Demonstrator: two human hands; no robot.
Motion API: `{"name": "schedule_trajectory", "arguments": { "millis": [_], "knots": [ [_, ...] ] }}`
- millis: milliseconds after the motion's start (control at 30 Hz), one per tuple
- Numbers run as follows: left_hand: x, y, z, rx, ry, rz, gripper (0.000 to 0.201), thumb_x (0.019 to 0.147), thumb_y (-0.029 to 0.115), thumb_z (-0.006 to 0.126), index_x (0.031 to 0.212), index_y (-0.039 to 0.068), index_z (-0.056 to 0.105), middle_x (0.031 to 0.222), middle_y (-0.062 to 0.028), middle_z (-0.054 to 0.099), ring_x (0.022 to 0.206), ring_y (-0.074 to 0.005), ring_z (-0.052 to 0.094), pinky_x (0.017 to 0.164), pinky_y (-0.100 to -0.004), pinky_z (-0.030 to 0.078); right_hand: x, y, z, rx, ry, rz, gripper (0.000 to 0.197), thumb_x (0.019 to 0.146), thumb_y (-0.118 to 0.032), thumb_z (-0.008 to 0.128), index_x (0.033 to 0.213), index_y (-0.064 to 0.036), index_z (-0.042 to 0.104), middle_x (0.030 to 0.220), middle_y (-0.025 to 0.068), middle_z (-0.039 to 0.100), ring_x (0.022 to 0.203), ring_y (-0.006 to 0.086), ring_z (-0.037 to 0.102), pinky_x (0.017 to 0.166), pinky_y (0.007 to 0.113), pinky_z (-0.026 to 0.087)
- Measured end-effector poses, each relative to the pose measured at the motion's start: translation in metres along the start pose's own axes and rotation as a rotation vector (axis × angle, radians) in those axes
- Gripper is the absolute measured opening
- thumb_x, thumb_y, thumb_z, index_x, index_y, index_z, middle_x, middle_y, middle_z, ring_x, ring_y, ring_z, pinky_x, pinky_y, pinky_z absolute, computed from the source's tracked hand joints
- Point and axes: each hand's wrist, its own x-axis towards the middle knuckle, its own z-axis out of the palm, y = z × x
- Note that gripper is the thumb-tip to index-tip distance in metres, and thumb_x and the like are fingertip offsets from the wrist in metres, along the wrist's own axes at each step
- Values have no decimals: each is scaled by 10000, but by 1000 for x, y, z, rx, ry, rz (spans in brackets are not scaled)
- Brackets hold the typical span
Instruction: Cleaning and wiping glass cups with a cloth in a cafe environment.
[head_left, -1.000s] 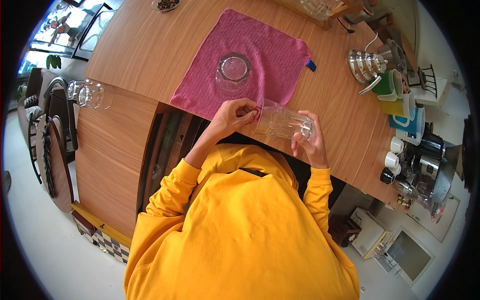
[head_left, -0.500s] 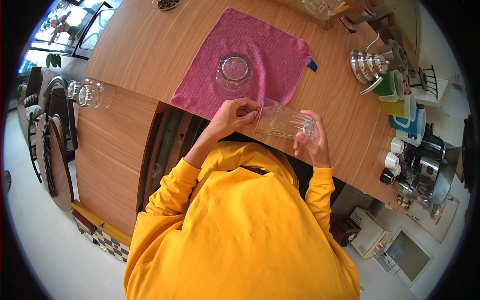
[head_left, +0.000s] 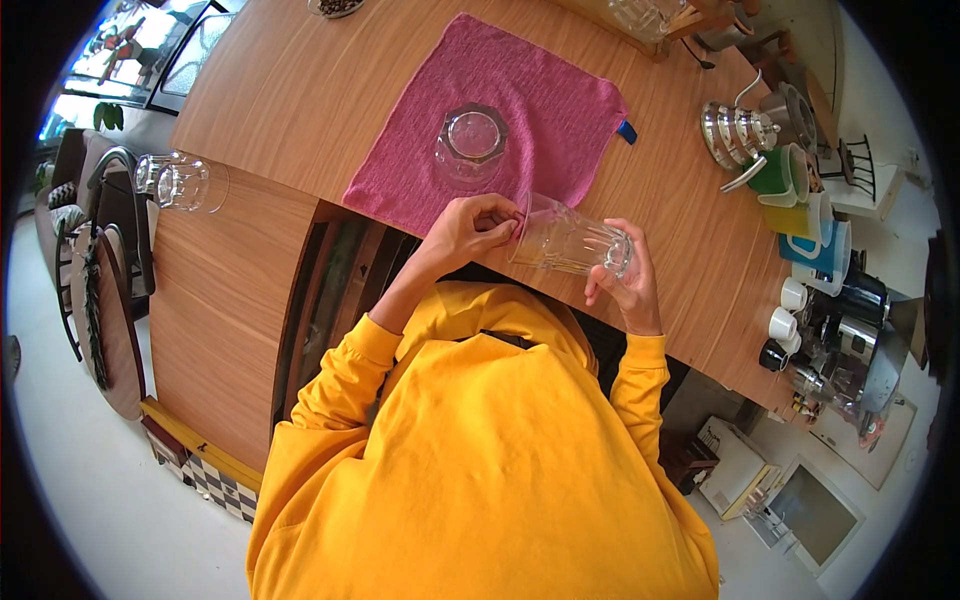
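Observation:
A clear, ridged drinking glass (head_left: 565, 240) lies on its side in the air between my two hands, above the table's near edge. My right hand (head_left: 632, 275) grips its thick base, with the thumb below and the fingers curled round the end. At the wide rim, my left hand (head_left: 472, 230) is closed, thumb and fingertips pinched together against the edge. Exactly what sits between those fingertips is partly hidden. Just beyond, a pink cloth (head_left: 540, 90) is spread on the wooden table. Upside down on it rests another clear glass (head_left: 470, 140), apart from both hands.
Several clear glasses (head_left: 185, 185) stand at the left. On the right are a silver gooseneck kettle (head_left: 730, 135), coloured plastic jugs (head_left: 785, 205), white cups (head_left: 784, 322) and a coffee machine (head_left: 860, 340). A dish of dark beans (head_left: 335, 6) sits at the far edge.

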Motion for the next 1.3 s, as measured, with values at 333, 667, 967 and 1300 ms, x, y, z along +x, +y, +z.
{"name": "schedule_trajectory", "arguments": {
  "millis": [333, 667, 967, 1300],
  "knots": [
    [0, 0, -2, 3, -24, 3, 183, 919, 61, 675, 1070, -42, 669, 914, -39, 691, 848, -78, 634, 808, -245, 545, -2, 4, -5, -37, -51, 199, 682, 921, -519, 645, 1365, -46, 435, 1052, 118, 625, 570, 83, 576, 456, 206, 476],
    [-1, -1, -4, 17, -82, -14, 189, 945, 78, 667, 1096, -34, 657, 986, -29, 668, 914, -81, 624, 850, -248, 544, -1, 7, -13, -111, -108, 211, 640, 936, -514, 631, 1362, -77, 440, 1113, 121, 605, 641, 120, 606, 457, 214, 459],
    [0, 1, -4, -10, -100, -24, 191, 945, 77, 666, 1100, -34, 656, 996, -29, 669, 924, -80, 626, 865, -252, 542, -7, 9, 17, -74, 69, -93, 687, 931, -564, 617, 1357, -59, 429, 1023, 109, 620, 557, 118, 586, 451, 222, 479],
    [1, 2, -6, 30, -117, -19, 180, 951, 81, 664, 1095, -26, 660, 999, -30, 672, 935, -81, 631, 872, -253, 543, -2, 6, 4, 6, -15, 196, 666, 895, -440, 724, 1358, -54, 440, 1012, 111, 634, 567, 111, 590, 465, 217, 483]
  ]
}}
